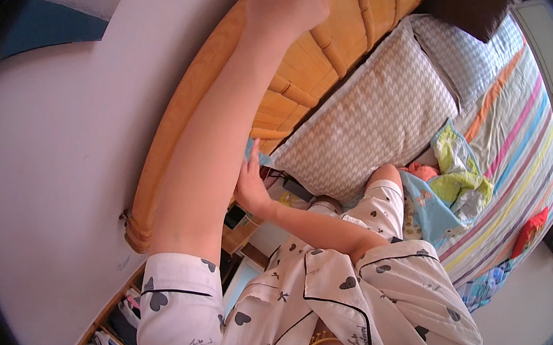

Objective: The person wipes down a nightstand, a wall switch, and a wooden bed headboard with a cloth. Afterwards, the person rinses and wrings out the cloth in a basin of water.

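Note:
My left arm stretches up across the wooden headboard (301, 67). At the upper edge of the view, my left hand (286, 5) is closed over the headboard, its fingertips partly out of the picture, so what they grip cannot be made out. Lower down, near the headboard's inner face, is my right hand (253, 187). A light blue cloth (264, 159) shows beside and behind its raised fingers, and the hand seems to press it against the wood. The rest of that cloth is hidden by my hand and left forearm.
A checked pillow (377, 109) leans beside the headboard on the bed with a striped sheet (508, 150). A blue and green crumpled cloth (454, 181) lies near my knee. Below my right hand stands a small bedside cabinet (239, 236). A white wall (56, 149) rises at left.

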Action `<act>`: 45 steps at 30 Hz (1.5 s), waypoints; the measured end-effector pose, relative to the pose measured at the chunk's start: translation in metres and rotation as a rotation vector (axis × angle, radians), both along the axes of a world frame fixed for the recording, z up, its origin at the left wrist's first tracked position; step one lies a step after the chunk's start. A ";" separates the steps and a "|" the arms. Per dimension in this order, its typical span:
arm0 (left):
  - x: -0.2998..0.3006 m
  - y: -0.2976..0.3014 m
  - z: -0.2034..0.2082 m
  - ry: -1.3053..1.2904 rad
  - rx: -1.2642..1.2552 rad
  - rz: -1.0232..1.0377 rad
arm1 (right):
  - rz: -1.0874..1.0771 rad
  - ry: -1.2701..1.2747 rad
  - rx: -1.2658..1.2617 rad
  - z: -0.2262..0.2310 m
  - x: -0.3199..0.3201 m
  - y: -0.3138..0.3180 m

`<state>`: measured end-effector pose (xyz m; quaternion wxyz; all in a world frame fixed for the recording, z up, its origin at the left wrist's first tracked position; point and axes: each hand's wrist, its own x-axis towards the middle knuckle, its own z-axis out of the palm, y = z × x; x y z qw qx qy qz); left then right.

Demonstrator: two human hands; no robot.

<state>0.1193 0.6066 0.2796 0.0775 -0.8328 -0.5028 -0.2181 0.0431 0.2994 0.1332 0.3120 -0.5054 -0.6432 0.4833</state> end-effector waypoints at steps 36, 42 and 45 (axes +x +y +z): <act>-0.073 -0.059 0.014 0.131 0.326 0.078 | -0.290 1.902 -0.696 0.061 0.362 -0.099; -0.193 -0.269 -0.008 0.295 0.046 0.720 | -0.166 1.925 -0.840 0.048 0.407 -0.129; -0.211 -0.320 -0.007 0.300 -0.244 0.808 | -0.114 1.819 -1.069 0.058 0.410 -0.122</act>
